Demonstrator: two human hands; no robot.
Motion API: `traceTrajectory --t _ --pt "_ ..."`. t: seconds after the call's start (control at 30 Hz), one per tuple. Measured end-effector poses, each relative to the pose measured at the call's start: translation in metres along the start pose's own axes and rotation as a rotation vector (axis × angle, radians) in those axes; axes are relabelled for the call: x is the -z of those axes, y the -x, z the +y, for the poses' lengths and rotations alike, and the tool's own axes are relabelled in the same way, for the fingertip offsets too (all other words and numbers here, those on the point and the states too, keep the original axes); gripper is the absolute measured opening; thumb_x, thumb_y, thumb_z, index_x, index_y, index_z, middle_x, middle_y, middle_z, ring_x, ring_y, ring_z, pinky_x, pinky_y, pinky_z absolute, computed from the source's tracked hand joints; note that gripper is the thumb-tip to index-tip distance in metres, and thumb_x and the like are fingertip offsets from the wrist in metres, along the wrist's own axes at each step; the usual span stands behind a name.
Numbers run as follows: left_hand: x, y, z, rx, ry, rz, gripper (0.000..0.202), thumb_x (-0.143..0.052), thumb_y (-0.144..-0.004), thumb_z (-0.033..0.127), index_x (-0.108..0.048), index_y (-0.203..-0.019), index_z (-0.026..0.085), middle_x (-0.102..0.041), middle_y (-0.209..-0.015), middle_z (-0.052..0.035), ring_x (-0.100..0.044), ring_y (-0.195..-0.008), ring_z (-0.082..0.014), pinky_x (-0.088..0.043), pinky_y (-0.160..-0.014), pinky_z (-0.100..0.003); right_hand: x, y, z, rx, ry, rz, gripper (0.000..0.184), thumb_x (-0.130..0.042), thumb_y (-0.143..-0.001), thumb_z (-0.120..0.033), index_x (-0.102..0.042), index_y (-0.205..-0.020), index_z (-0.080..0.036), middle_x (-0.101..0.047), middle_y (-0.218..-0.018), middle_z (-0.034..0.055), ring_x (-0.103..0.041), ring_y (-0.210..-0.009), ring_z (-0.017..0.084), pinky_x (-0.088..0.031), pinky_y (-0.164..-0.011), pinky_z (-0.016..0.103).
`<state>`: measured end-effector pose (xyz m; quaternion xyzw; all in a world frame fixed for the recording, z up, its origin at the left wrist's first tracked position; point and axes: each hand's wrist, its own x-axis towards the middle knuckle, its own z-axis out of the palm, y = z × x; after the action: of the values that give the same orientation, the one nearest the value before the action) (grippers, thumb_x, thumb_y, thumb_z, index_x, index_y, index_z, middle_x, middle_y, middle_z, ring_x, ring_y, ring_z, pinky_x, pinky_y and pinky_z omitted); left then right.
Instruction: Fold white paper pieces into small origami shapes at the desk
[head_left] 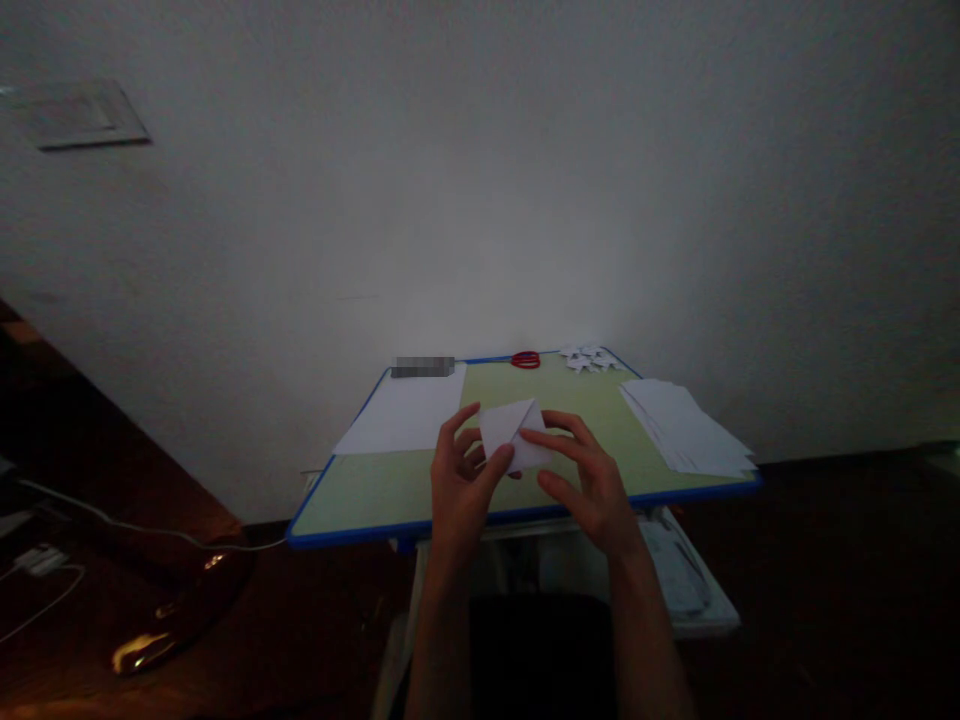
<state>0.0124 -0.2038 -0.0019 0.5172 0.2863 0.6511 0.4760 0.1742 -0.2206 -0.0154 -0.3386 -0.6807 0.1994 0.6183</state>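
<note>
Both my hands hold a small folded white paper [512,430] above the near edge of a green table with a blue rim [360,487]. My left hand [459,482] pinches the paper's lower left part between thumb and fingers. My right hand [583,478] grips its right side, with the index finger lying across the fold. The paper shows a diagonal crease.
A white sheet [405,412] lies at the table's left, a stack of white sheets [686,428] at the right. Several small folded paper pieces [590,358] and a red band [526,359] sit at the far edge. A white cable [112,520] runs over the dark floor on the left.
</note>
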Motion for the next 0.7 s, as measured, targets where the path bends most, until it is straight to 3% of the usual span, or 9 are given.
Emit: traceTrajectory --t 0.13,0.23,0.43,0.7 --pt "0.002 -0.001 -0.002 -0.002 -0.007 -0.012 0.08 -0.085 -0.078 0.025 -0.041 -0.145 0.025 -0.073 -0.092 -0.0031 -0.072 -0.079 -0.0199 -0.062 -0.063 -0.028 -0.007 -0.003 0.006 -0.07 -0.034 0.188 0.032 -0.072 -0.091 -0.029 -0.071 -0.123 -0.031 -0.068 -0.121 0.0057 -0.066 -0.111 0.024 -0.054 -0.096 0.041" --pt "0.002 -0.001 -0.003 0.012 -0.025 -0.036 0.072 -0.085 -0.077 0.025 -0.048 -0.138 0.023 -0.072 -0.093 -0.0042 -0.072 -0.083 -0.0214 -0.063 -0.063 -0.03 -0.012 -0.004 0.009 -0.15 -0.047 0.283 0.039 -0.075 -0.089 -0.028 -0.067 -0.128 -0.029 -0.072 -0.112 0.0052 -0.069 -0.095 0.021 -0.056 -0.087 0.039" --pt "-0.001 0.0 -0.004 0.07 -0.095 -0.086 0.035 -0.085 -0.077 0.029 -0.063 -0.102 0.017 -0.075 -0.101 -0.0082 -0.073 -0.085 -0.0217 -0.062 -0.062 -0.028 -0.009 -0.003 0.008 -0.151 0.013 0.269 0.032 -0.075 -0.09 -0.03 -0.072 -0.121 -0.028 -0.075 -0.104 0.0048 -0.07 -0.092 0.022 -0.056 -0.085 0.039" --pt "0.0 -0.002 -0.005 0.056 -0.105 -0.043 0.036 -0.087 -0.075 0.032 -0.06 -0.095 0.018 -0.079 -0.089 -0.006 -0.073 -0.073 -0.0188 -0.06 -0.061 -0.027 -0.009 -0.004 0.006 -0.11 0.026 0.269 0.025 -0.074 -0.09 -0.027 -0.073 -0.115 -0.027 -0.076 -0.109 0.0053 -0.07 -0.097 0.023 -0.055 -0.087 0.04"
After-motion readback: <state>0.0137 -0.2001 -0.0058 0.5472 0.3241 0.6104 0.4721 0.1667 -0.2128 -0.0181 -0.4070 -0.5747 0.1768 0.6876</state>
